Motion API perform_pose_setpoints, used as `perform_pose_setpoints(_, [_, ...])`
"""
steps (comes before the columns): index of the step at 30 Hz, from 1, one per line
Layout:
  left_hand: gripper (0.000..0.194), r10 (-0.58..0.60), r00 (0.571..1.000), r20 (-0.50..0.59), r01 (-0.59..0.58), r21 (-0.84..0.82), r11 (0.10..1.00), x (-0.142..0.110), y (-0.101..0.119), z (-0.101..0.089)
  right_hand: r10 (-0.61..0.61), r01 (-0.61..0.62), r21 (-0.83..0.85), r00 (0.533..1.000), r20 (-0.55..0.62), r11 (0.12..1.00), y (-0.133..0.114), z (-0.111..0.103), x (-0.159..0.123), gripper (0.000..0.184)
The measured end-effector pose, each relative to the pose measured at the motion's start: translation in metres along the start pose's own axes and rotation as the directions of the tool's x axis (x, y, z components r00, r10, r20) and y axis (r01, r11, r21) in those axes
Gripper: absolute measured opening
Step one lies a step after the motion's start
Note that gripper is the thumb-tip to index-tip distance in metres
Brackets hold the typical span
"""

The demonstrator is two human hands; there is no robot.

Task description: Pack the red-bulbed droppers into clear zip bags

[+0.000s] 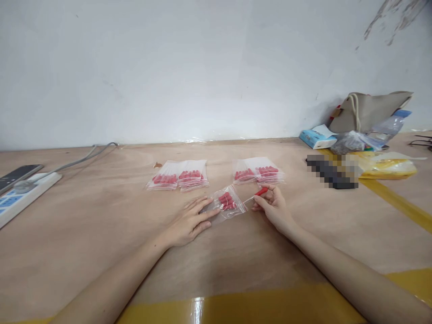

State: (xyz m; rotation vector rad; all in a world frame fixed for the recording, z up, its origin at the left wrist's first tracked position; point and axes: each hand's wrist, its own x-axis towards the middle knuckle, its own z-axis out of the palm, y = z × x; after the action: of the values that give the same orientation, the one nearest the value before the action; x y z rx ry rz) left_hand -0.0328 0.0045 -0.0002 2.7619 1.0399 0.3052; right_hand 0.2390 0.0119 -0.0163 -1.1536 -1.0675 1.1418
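A small clear zip bag (225, 204) with several red-capped pieces inside lies on the wooden table (101, 225). My left hand (191, 221) rests flat on the bag's left end, fingers stretched out. My right hand (273, 208) is just right of the bag and pinches a thin clear tube with a red cap (259, 192), its tip pointing at the bag's mouth. Beyond lie two piles of the same filled bags, the left pile (178, 175) and the right pile (258, 172).
A white power strip (20, 195) with a phone (16, 173) and a grey cable (87, 155) sits at the far left. At the back right are a beige tote bag (367, 112), a blue box (315, 137), plastic bags and a yellow packet (388, 165). Yellow tape (236, 310) marks the table's near edge.
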Motion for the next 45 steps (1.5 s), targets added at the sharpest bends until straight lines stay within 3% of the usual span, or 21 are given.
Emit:
perform_pose_setpoints(6, [0.041,-0.015,1.0,-0.011,0.014,-0.021,1.0,0.001,0.0,0.0,0.106,-0.092,-0.085,0.978,0.179,0.992,-0.002,-0.007,0.0,0.045])
perform_pose_setpoints(12, [0.041,-0.01,1.0,-0.009,0.01,-0.021,1.0,0.002,0.001,-0.001,0.025,0.089,-0.366,0.955,0.295,0.926,-0.001,-0.009,0.003,0.04])
perform_pose_setpoints(16, [0.041,-0.006,1.0,-0.019,0.006,-0.022,1.0,0.001,0.0,0.001,-0.062,0.226,-0.435,0.931,0.359,0.871,-0.002,0.001,0.001,0.035])
perform_pose_setpoints(21, [0.041,-0.002,1.0,-0.03,0.001,-0.022,1.0,0.001,-0.002,0.002,-0.151,0.315,-0.533,0.933,0.328,0.785,-0.001,0.011,-0.005,0.027])
perform_pose_setpoints(30, [0.042,-0.029,0.998,-0.055,0.025,-0.073,0.997,-0.001,-0.001,0.004,-0.21,0.301,-0.461,0.948,0.238,0.835,0.007,0.013,-0.007,0.014])
perform_pose_setpoints(35, [0.043,-0.034,0.996,-0.086,0.026,-0.093,0.995,0.0,-0.002,0.004,-0.292,0.301,-0.485,0.951,0.096,0.821,0.009,0.012,-0.008,0.014])
perform_pose_setpoints(41, [0.044,-0.046,0.995,-0.085,0.038,-0.089,0.995,0.0,-0.002,0.004,-0.282,0.276,-0.556,0.956,0.077,0.784,0.007,0.009,-0.007,0.015])
perform_pose_setpoints(45, [0.044,-0.051,0.995,-0.084,0.044,-0.082,0.996,0.0,-0.002,0.004,-0.205,0.219,-0.485,0.975,0.083,0.847,0.006,0.009,-0.008,0.017])
